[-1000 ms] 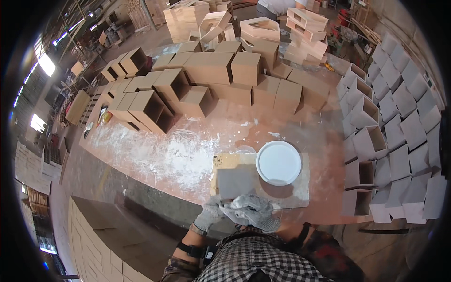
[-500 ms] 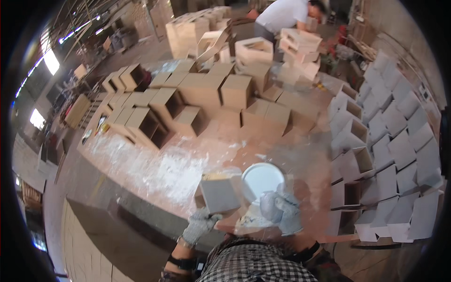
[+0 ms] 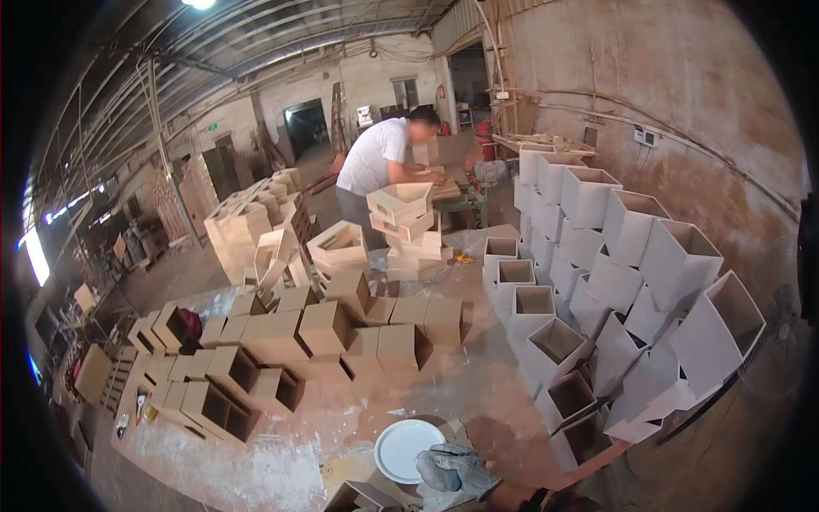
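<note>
My right hand (image 3: 471,471), in a grey-white stained glove, is closed around a pale grey wad (image 3: 437,468); whether it is cloth or sponge I cannot tell. It is at the right rim of a round white tub (image 3: 409,450) with a pale surface inside. Left of the hand, at the lower edge, an open box (image 3: 362,497) is partly cut off by the picture. My left hand is out of view.
Brown board boxes (image 3: 281,333) stand in rows across the table (image 3: 256,465). Grey-white boxes (image 3: 597,282) are stacked high along the right. Beyond, a person in a white shirt (image 3: 375,154) bends over a bench near pale wooden frames (image 3: 401,209).
The view has tilted up, showing more of the room. My left hand has dropped out of view, and the box sits lower at the edge. My right hand still grips the pale wad beside the tub.
</note>
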A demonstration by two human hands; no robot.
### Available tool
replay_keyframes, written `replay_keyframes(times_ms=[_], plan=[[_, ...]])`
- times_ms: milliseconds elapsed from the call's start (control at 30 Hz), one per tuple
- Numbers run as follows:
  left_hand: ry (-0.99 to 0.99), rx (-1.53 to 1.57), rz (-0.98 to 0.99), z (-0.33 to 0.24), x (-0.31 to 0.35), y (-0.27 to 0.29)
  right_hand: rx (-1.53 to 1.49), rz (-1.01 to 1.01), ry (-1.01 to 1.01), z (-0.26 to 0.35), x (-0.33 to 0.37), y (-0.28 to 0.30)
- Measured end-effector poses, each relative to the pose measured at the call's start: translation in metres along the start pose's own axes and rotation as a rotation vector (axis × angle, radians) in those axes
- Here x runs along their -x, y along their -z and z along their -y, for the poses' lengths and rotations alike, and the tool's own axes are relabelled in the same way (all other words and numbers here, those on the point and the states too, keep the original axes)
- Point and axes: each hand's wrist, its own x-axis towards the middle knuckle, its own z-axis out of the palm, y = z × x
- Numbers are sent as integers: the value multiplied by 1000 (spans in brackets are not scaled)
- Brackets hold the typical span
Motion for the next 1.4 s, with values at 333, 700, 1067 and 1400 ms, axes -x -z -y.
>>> replay_keyframes(times_ms=[333,700,1067,1400], plan=[[-70,73,38,4,-4,-17,-767,-54,-188,-6,13,26],[185,-38,27,0,-14,-26,-1077,-18,-197,-30,6,46],[-58,-31,-54,60,-23,-33,-1319,191,-97,-51,1,66],[-30,23,-54,34,-19,-29,-1192,-3,-195,-16,-3,56]])
